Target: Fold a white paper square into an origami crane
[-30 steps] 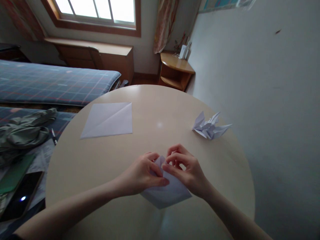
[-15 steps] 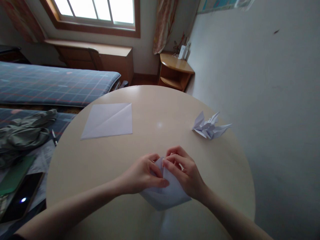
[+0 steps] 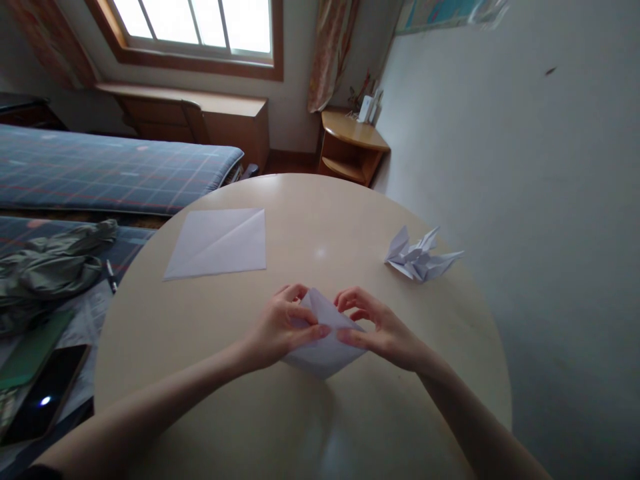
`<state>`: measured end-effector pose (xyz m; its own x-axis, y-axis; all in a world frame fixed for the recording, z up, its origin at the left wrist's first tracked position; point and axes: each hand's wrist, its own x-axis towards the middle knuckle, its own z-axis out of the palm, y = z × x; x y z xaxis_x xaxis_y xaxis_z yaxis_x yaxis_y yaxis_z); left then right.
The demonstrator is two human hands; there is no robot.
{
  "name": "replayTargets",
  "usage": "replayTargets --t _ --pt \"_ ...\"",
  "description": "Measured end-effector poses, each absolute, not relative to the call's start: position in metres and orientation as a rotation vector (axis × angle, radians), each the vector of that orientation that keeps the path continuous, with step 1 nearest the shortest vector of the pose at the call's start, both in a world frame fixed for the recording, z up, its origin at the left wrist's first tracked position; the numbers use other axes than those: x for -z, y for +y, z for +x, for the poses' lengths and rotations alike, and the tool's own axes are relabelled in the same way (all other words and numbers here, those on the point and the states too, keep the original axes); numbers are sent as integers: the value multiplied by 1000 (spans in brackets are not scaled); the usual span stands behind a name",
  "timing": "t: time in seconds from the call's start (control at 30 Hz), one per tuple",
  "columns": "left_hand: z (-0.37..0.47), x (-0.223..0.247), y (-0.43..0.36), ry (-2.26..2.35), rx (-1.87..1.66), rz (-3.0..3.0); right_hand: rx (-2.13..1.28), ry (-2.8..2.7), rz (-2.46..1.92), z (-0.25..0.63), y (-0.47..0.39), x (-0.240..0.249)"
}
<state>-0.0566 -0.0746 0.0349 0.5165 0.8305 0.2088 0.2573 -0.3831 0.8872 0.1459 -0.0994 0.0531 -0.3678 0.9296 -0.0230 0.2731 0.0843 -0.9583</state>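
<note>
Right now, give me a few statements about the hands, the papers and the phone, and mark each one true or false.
1. The left hand and right hand are both on the same held paper. True.
2. The flat sheet has a diagonal crease. True.
3. The folded paper shapes are left of the flat sheet. False: the folded paper shapes are to its right.
4. The phone lies on the round table. False: the phone is off to the left of the round table.
5. The flat sheet is touching the left hand. False: there is a gap between them.
</note>
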Motion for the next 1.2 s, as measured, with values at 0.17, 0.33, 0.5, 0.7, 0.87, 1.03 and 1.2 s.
replayTargets --t 0.17,0.33,0.5,0.7,0.87,1.03,1.2 --pt "-57 -36 -74 913 -913 1963 -1502 -1509 -1250 145 -99 -48" --pt "-58 -38 -74 927 -1011 2028 -1418 -1455 -1222 141 -101 -52" --pt "-60 -44 -76 923 -1055 2064 -1455 -1446 -1205 139 -101 -54" --pt "-59 -48 -76 925 -1021 2021 -1416 -1533 -1262 142 -102 -54" --pt "-58 -47 -76 950 -1109 1933 -1409 -1567 -1277 142 -104 -56" --pt "-61 -49 -76 871 -1008 1826 -1436 -1594 -1275 140 -104 -56" --pt "-62 -48 -74 841 -975 1769 -1459 -1606 -1254 141 -105 -55"
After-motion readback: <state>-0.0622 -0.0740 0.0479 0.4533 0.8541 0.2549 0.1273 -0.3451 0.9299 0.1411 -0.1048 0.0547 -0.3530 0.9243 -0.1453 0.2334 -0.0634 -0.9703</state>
